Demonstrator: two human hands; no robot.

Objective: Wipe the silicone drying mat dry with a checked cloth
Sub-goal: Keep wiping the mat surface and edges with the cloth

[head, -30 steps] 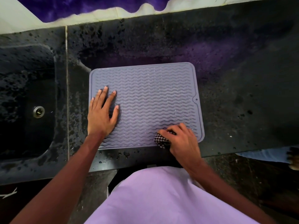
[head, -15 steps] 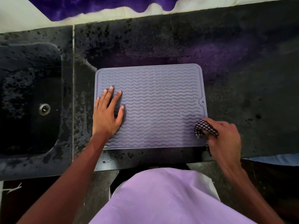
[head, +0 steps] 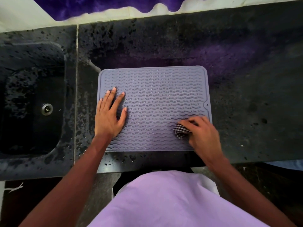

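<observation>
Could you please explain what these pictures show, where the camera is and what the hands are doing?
There is no machine: a person wears one wide-angle camera on the head, looking down at their own bare hands. A silicone drying mat lies on a dark, speckled counter, a sink to its left. The left hand rests flat on the mat, fingers straight. The right hand grips a bunched checked cloth against the mat's near right part. The lilac at the bottom is the person's clothing.

Person wears a plain lilac garment: smooth fabric, soft folds. White edging shows along its upper sides. Left forearm and right forearm are bare, sleeves out of view. Left hand has short trimmed nails; right hand is bare too.
</observation>
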